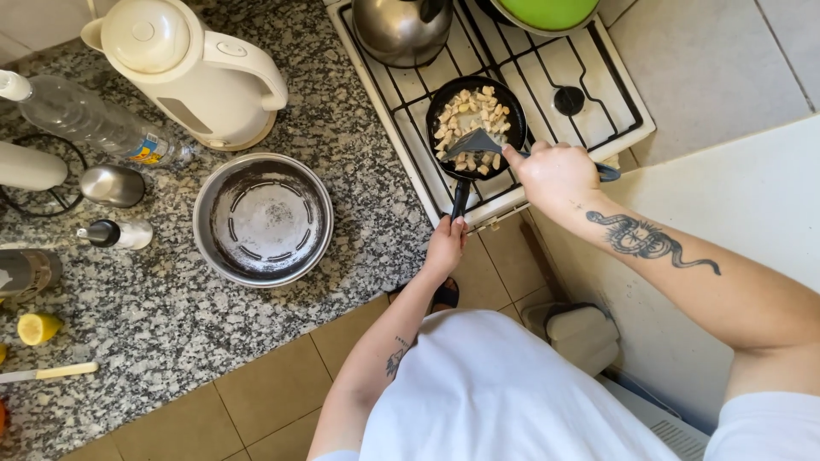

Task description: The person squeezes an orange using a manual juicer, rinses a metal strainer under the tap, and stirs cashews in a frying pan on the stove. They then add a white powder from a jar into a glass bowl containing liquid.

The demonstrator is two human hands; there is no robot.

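Note:
A small black frying pan sits on the front left burner of a white gas stove, filled with several pale food cubes. My left hand grips the pan's black handle at the stove's front edge. My right hand holds a dark spatula, blade down among the cubes at the pan's near side.
A steel kettle and a green-lidded pot stand on the back burners. On the granite counter are an empty metal pot, a white electric kettle, a plastic bottle, a lemon half and a knife.

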